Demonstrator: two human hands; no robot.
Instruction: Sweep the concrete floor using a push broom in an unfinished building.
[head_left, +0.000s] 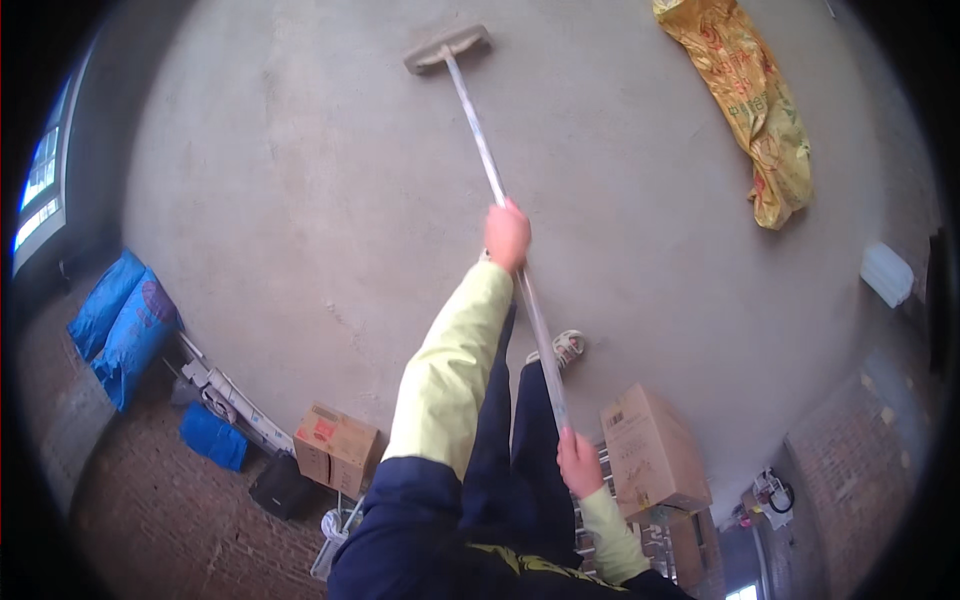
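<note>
Head view: the tool [478, 135], a long pale shaft with a wide crosswise head [447, 48], extends away from the person over the grey floor [300, 180]. The left hand [508, 235] is wrapped around the shaft partway along its length, fingers closed with no visible gap; the shaft emerges beyond the hand toward the head and again below it. The right hand [580, 462] is closed on the shaft near its end closest to the body. The shaft lies inside both grips; the head is well apart from all fingers. Individual fingertips are too small or blurred to distinguish. The shaft is tilted, its far end to the left of its near end. Between the two hands, it passes beside a shoe [560, 348]. A gold sack [760, 120] lies on the floor right of the head. One carton [650, 450] stands just right of the right hand; a second box [337, 440] stands left of the left sleeve [445, 365]. Blue bags [125, 320] lie at far left.
</note>
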